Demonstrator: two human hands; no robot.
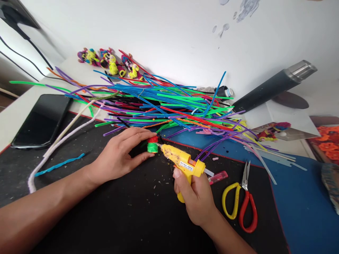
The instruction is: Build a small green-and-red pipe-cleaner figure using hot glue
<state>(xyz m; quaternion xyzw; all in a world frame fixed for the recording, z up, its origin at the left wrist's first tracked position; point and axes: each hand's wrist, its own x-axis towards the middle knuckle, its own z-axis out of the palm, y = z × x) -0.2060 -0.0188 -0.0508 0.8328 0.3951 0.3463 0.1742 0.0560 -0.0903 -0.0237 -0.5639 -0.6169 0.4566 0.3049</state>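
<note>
Between the thumb and fingers of my left hand (124,153) is a small coil of pipe cleaner (152,146), red on top and green below. My right hand (194,192) is wrapped round the handle of a yellow hot glue gun (182,160). Its nozzle points left and meets, or nearly meets, the side of the coil. A clear glue stick (209,172) pokes out of the gun's back end. Just beyond both hands lies a big loose pile of coloured pipe cleaners (159,102).
Scissors (245,197) with yellow and red handles lie right of my right hand. A phone (41,121) and a twisted blue pipe cleaner (60,164) are at left. Small fuzzy figures (112,65) sit by the wall. A dark flask (272,86) leans at the back right.
</note>
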